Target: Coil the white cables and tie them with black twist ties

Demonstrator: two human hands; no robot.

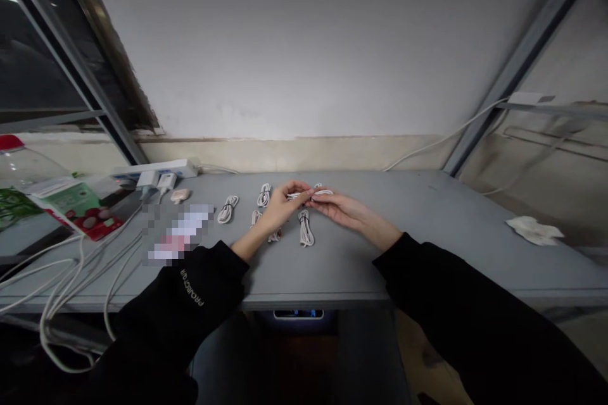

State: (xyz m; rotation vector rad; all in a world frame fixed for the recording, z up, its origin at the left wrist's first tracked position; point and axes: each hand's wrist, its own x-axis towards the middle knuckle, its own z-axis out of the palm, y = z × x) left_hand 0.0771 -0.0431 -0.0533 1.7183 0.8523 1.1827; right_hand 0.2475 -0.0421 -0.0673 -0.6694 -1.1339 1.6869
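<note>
Over the grey table, my left hand (285,200) and my right hand (342,210) meet with their fingertips pinched together on a coiled white cable (325,192). Part of that cable is covered by the fingers. Just below the hands lies a tied white cable bundle (306,229). Another bundle (264,195) rests behind my left wrist, and one more (228,209) lies farther left. Two others are partly hidden by my left hand and forearm.
At the left stand a power strip (185,168) with plugged-in chargers, a red and green carton (90,209), and a red-capped bottle (12,143). Loose white cords (71,275) trail over the table's front edge. A crumpled tissue (534,230) lies far right.
</note>
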